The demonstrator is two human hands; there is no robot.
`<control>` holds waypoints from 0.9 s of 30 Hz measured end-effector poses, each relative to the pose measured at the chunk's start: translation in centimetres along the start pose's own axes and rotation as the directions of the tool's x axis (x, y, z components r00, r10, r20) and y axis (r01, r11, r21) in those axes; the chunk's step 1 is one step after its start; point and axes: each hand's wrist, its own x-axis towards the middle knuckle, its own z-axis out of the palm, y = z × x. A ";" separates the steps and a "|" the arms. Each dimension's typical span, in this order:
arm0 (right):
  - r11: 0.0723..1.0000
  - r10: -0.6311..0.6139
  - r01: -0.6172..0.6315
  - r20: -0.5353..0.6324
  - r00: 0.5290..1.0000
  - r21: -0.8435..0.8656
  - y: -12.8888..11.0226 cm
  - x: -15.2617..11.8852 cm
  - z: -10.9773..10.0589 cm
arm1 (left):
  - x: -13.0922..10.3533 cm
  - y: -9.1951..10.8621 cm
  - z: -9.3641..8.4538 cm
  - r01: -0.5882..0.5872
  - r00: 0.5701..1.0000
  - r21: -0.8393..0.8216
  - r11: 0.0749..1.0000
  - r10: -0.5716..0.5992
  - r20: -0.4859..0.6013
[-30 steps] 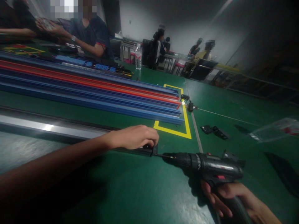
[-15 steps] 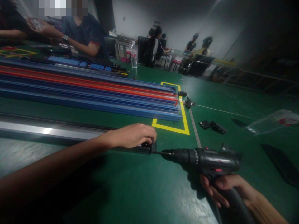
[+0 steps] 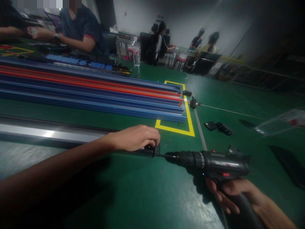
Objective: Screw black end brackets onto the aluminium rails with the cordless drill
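My right hand (image 3: 231,194) is wrapped round the grip of a black cordless drill (image 3: 214,163) with a red switch. Its long thin bit (image 3: 166,156) points left and meets a small black end piece (image 3: 156,150) at the right end of a long metal rail (image 3: 59,132). Over that end lies my left hand (image 3: 135,137), fingers curled down on the rail and the end piece. The fingertips are partly hidden. The rail is dark with a shiny silver face and runs out of view at the left.
Blue and red profiles (image 3: 95,103) lie behind the rail, ending inside a yellow tape outline (image 3: 176,131). Small black parts (image 3: 219,127) and a clear plastic bottle (image 3: 283,122) are at the right. Another bottle (image 3: 135,55) stands farther back. Across the table sits a person (image 3: 81,31).
The view has shifted slightly. The drill and my right hand sit a little farther right in the picture, while the bit stays at the end piece. My left hand holds its place.
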 end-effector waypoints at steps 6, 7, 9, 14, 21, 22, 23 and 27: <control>1.000 -0.016 0.016 0.007 1.000 0.023 0.2 -0.1 -0.1 | 0.0 -0.1 0.0 -0.005 1.000 -0.019 1.000 0.005 0.004; 1.000 -0.008 0.008 0.005 1.000 0.024 0.1 -0.1 0.0 | 0.0 -0.2 0.0 -0.009 1.000 -0.025 1.000 0.009 0.002; 1.000 0.008 -0.008 0.003 1.000 0.026 -0.1 -0.1 0.3 | 0.0 -0.2 0.0 -0.015 1.000 -0.037 0.999 0.015 -0.004; 1.000 0.000 -0.001 0.009 1.000 0.028 -0.3 0.1 0.6 | 0.0 -0.1 0.0 -0.017 1.000 -0.033 0.999 0.017 -0.003; 1.000 -0.005 0.005 0.026 1.000 0.016 0.1 0.0 0.2 | 0.0 0.1 -0.1 -0.017 1.000 -0.025 1.000 0.016 -0.014; 1.000 -0.002 0.001 0.024 1.000 0.014 0.1 0.0 0.1 | 0.0 0.1 -0.1 -0.019 1.000 -0.029 0.999 0.018 -0.016; 1.000 0.000 0.000 0.020 1.000 0.012 0.1 -0.1 0.0 | -0.1 0.1 -0.1 -0.020 1.000 -0.032 0.999 0.019 -0.017; 1.000 -0.013 0.013 0.002 1.000 0.001 0.1 -0.1 0.2 | -0.1 -0.1 0.0 -0.011 1.000 -0.039 0.999 0.011 -0.011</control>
